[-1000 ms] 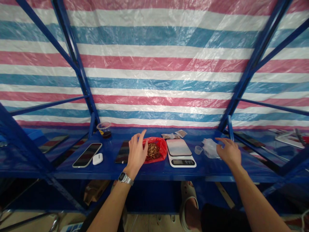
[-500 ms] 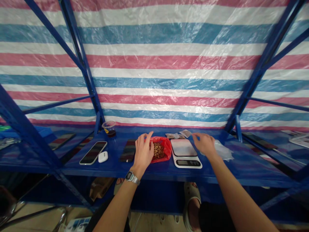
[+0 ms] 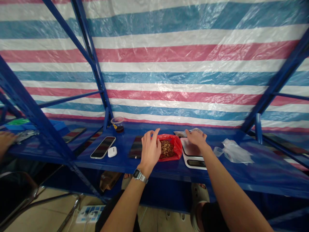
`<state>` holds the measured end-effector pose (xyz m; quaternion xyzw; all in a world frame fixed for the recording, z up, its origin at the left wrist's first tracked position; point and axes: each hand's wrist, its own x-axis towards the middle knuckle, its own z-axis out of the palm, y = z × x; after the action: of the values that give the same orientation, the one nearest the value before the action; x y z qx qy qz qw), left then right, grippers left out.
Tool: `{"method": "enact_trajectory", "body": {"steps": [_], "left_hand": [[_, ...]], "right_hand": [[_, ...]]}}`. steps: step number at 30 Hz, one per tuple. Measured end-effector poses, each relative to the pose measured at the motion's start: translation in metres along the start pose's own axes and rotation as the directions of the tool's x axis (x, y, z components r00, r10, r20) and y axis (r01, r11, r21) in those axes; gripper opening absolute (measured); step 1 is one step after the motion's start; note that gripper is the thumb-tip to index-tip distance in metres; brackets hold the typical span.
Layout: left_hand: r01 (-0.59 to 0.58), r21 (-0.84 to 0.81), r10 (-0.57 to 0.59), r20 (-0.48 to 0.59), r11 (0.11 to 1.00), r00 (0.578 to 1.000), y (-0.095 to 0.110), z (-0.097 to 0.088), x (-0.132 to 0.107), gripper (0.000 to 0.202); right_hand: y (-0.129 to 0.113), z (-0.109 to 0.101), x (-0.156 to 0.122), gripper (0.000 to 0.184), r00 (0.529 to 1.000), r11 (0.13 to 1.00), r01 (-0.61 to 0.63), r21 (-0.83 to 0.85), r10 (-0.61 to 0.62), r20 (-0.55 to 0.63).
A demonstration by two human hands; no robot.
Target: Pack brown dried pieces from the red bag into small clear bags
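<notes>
Red bag (image 3: 178,147), one, one scale (image 3: 190,149) beside it, left hand (image 3: 151,146) loosely spread, right hand (image 3: 197,138), grip unclear

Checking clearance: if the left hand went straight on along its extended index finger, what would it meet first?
Probably the red, white and blue striped plastic sheet at the back. Depth is unclear: if the left hand is angled low, it might touch the glossy blue metal shelf first.
</notes>
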<state>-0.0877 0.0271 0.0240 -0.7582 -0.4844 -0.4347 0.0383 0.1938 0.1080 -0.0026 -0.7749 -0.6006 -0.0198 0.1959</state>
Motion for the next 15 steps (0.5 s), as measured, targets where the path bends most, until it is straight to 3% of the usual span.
{"method": "enact_trajectory", "body": {"steps": [4, 6, 8, 10, 12, 14, 15], "left_hand": [[0.023, -0.047, -0.023, -0.003, 0.999, 1.0, 0.005, 0.0, 0.0, 0.048], [0.035, -0.132, -0.036, -0.006, 0.991, 0.999, 0.009, 0.002, 0.001, 0.045], [0.086, -0.304, -0.095, -0.017, 0.949, 0.995, 0.013, 0.007, 0.004, 0.038], [0.227, -0.548, -0.244, 0.043, 0.805, 0.969, 0.017, 0.015, 0.008, 0.027], [0.406, -0.744, -0.384, 0.216, 0.531, 0.898, 0.021, 0.025, 0.011, 0.025], [0.523, -0.808, -0.427, 0.386, 0.271, 0.818, 0.024, 0.035, 0.013, 0.03], [0.547, -0.814, -0.431, 0.431, 0.193, 0.793, 0.026, 0.039, 0.013, 0.032]], "right_hand": [[-0.008, -0.01, -0.001, 0.06, 1.0, 1.0, -0.014, 0.024, 0.014, 0.012], [-0.017, -0.018, -0.008, 0.054, 0.997, 0.992, 0.074, 0.106, -0.07, -0.043], [-0.029, -0.028, -0.022, 0.048, 0.966, 0.938, 0.237, 0.252, -0.199, -0.167], [-0.044, -0.038, -0.042, 0.046, 0.9, 0.827, 0.415, 0.38, -0.312, -0.304], [-0.055, -0.046, -0.063, 0.046, 0.835, 0.716, 0.545, 0.436, -0.417, -0.358], [-0.059, -0.051, -0.078, 0.042, 0.811, 0.667, 0.584, 0.462, -0.471, -0.345], [-0.057, -0.052, -0.081, 0.04, 0.822, 0.677, 0.569, 0.467, -0.45, -0.349]]}}
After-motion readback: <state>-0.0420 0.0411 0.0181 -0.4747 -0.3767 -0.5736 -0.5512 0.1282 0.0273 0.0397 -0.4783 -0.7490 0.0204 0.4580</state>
